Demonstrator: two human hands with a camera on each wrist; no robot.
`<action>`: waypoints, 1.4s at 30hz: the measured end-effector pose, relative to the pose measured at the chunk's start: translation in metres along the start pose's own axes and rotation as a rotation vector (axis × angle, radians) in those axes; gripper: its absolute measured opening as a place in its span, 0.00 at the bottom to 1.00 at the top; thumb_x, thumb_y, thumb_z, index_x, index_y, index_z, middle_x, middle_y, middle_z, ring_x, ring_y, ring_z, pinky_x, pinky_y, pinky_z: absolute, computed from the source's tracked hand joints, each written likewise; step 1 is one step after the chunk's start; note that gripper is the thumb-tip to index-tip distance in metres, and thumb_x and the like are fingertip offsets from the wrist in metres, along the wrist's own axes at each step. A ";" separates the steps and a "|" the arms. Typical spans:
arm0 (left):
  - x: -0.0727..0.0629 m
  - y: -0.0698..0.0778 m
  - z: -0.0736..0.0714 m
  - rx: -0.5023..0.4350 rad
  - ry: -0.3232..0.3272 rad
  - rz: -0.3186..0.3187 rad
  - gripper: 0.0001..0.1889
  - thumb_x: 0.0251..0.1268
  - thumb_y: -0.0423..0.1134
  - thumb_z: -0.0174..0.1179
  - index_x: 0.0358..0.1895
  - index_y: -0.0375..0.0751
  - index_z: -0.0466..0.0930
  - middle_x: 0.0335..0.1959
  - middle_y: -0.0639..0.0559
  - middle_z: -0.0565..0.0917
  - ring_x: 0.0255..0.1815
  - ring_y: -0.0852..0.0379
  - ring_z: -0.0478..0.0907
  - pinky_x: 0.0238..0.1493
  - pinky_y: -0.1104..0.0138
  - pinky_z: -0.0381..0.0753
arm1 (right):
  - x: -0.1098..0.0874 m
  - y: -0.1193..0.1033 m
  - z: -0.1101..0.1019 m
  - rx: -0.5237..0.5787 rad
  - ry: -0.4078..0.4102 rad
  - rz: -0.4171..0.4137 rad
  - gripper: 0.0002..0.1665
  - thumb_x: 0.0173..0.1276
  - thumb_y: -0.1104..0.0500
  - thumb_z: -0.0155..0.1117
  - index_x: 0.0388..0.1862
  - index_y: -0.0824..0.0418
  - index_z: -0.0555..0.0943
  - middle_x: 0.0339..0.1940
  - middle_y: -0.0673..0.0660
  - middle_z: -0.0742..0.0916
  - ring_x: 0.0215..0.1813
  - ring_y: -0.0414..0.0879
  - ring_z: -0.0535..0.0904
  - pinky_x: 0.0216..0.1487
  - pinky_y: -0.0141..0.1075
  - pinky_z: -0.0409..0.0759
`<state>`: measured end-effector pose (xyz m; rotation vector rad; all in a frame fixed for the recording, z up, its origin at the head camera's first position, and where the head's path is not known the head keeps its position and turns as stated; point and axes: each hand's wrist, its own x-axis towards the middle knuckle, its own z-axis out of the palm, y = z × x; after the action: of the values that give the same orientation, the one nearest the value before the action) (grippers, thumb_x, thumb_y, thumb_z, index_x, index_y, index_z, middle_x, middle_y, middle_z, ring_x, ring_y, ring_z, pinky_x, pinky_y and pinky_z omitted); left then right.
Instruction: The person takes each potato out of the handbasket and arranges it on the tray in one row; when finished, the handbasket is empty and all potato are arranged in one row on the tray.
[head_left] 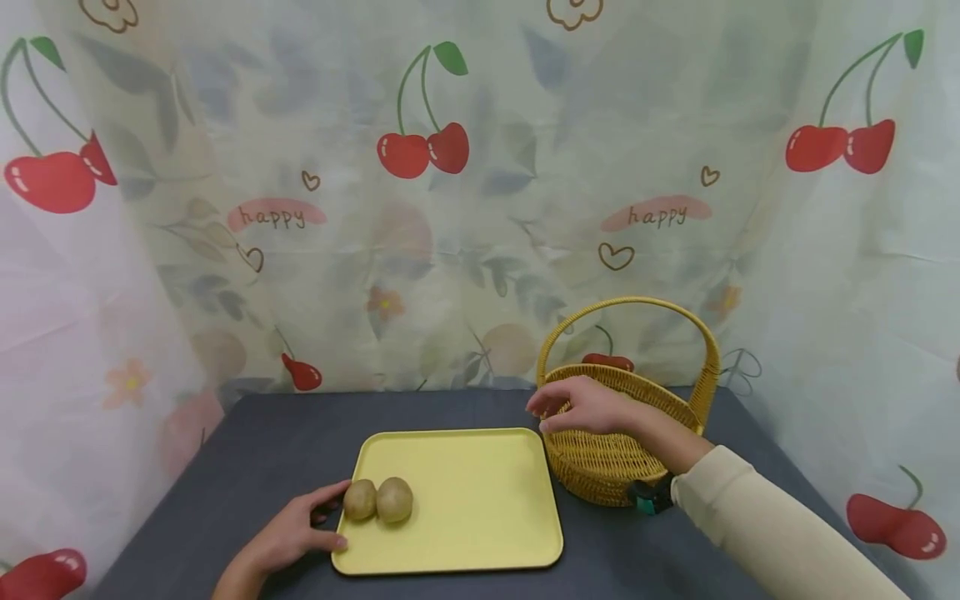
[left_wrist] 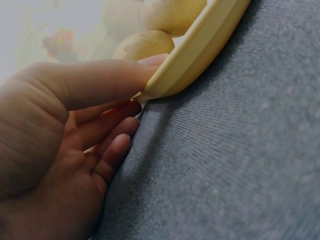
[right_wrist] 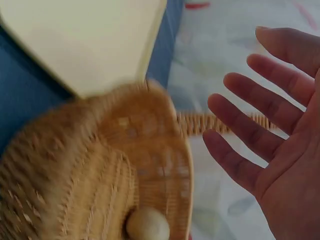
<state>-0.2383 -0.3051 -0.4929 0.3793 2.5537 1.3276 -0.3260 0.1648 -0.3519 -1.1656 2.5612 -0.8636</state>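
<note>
Two round, brown potatoes lie side by side at the left end of a yellow tray. My left hand holds the tray's left rim. In the left wrist view its thumb lies on the rim, with the other fingers at and below the edge. My right hand is over the wicker basket, near its left side, and holds nothing. Its fingers are spread in the right wrist view. Inside the basket sits a pale, round thing that looks like another potato.
The basket's tall arched handle rises behind my right hand. A dark grey cloth covers the table. A printed curtain hangs behind the table and along both sides.
</note>
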 end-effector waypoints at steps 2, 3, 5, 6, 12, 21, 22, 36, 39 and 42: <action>0.000 0.000 0.000 -0.009 -0.003 0.001 0.43 0.54 0.43 0.72 0.71 0.28 0.62 0.66 0.30 0.68 0.60 0.37 0.71 0.52 0.54 0.72 | -0.001 0.010 -0.007 0.014 0.027 0.032 0.18 0.69 0.55 0.65 0.56 0.57 0.81 0.47 0.50 0.85 0.48 0.45 0.81 0.49 0.42 0.77; 0.000 0.000 0.000 -0.013 -0.006 0.003 0.43 0.55 0.43 0.72 0.71 0.28 0.62 0.67 0.30 0.68 0.60 0.36 0.71 0.53 0.54 0.72 | -0.001 0.015 -0.010 0.008 0.047 0.050 0.18 0.69 0.55 0.65 0.56 0.58 0.81 0.48 0.51 0.85 0.49 0.46 0.81 0.50 0.43 0.77; 0.000 -0.001 0.000 -0.020 -0.009 0.007 0.43 0.55 0.43 0.71 0.71 0.27 0.62 0.67 0.29 0.67 0.60 0.36 0.71 0.53 0.55 0.72 | -0.001 0.023 -0.016 -0.009 0.091 0.090 0.19 0.69 0.56 0.65 0.57 0.61 0.81 0.48 0.55 0.85 0.50 0.50 0.81 0.49 0.45 0.77; 0.000 -0.002 0.000 -0.021 -0.011 0.012 0.43 0.56 0.42 0.71 0.71 0.27 0.61 0.67 0.29 0.67 0.60 0.36 0.71 0.52 0.55 0.72 | -0.001 0.027 -0.018 -0.026 0.114 0.112 0.20 0.68 0.56 0.65 0.57 0.62 0.81 0.49 0.57 0.85 0.50 0.51 0.81 0.49 0.46 0.77; -0.002 -0.005 0.003 -0.039 -0.013 0.025 0.42 0.57 0.41 0.70 0.71 0.26 0.61 0.67 0.29 0.67 0.59 0.37 0.71 0.52 0.54 0.73 | 0.003 0.054 -0.018 -0.174 0.234 0.249 0.19 0.68 0.57 0.64 0.55 0.64 0.80 0.49 0.61 0.84 0.50 0.56 0.79 0.51 0.51 0.75; -0.001 -0.005 0.009 -0.029 -0.003 0.049 0.42 0.55 0.41 0.71 0.71 0.28 0.63 0.67 0.31 0.68 0.62 0.37 0.69 0.51 0.58 0.73 | 0.006 0.098 -0.008 -0.136 0.337 0.394 0.29 0.69 0.57 0.65 0.66 0.64 0.72 0.63 0.67 0.76 0.62 0.65 0.71 0.56 0.58 0.70; -0.001 -0.004 0.008 -0.023 0.000 0.045 0.42 0.55 0.42 0.71 0.71 0.28 0.63 0.67 0.31 0.68 0.62 0.37 0.69 0.51 0.58 0.73 | 0.007 0.102 -0.008 -0.130 0.341 0.409 0.29 0.69 0.57 0.65 0.67 0.64 0.72 0.63 0.67 0.76 0.62 0.65 0.71 0.57 0.58 0.70; -0.001 -0.001 0.002 -0.010 0.005 0.036 0.42 0.55 0.41 0.72 0.70 0.27 0.63 0.67 0.30 0.68 0.59 0.38 0.72 0.52 0.56 0.73 | 0.018 0.127 0.002 -0.242 0.261 0.450 0.21 0.63 0.60 0.62 0.55 0.63 0.82 0.55 0.64 0.81 0.53 0.58 0.75 0.51 0.52 0.73; -0.001 -0.001 0.001 -0.017 -0.003 0.037 0.42 0.56 0.41 0.71 0.71 0.26 0.62 0.67 0.30 0.68 0.60 0.37 0.71 0.52 0.55 0.73 | 0.020 0.130 0.003 -0.293 0.234 0.423 0.21 0.61 0.61 0.64 0.54 0.62 0.83 0.54 0.63 0.82 0.53 0.59 0.76 0.51 0.52 0.73; -0.001 -0.002 -0.001 -0.019 -0.007 0.036 0.42 0.56 0.41 0.71 0.71 0.27 0.61 0.67 0.30 0.67 0.61 0.37 0.70 0.52 0.54 0.72 | 0.022 0.130 0.005 -0.253 0.191 0.433 0.23 0.59 0.63 0.67 0.56 0.60 0.82 0.52 0.61 0.82 0.46 0.56 0.77 0.46 0.49 0.74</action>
<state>-0.2381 -0.3072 -0.4944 0.4278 2.5378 1.3601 -0.4201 0.2142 -0.4306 -0.5538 2.9809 -0.5850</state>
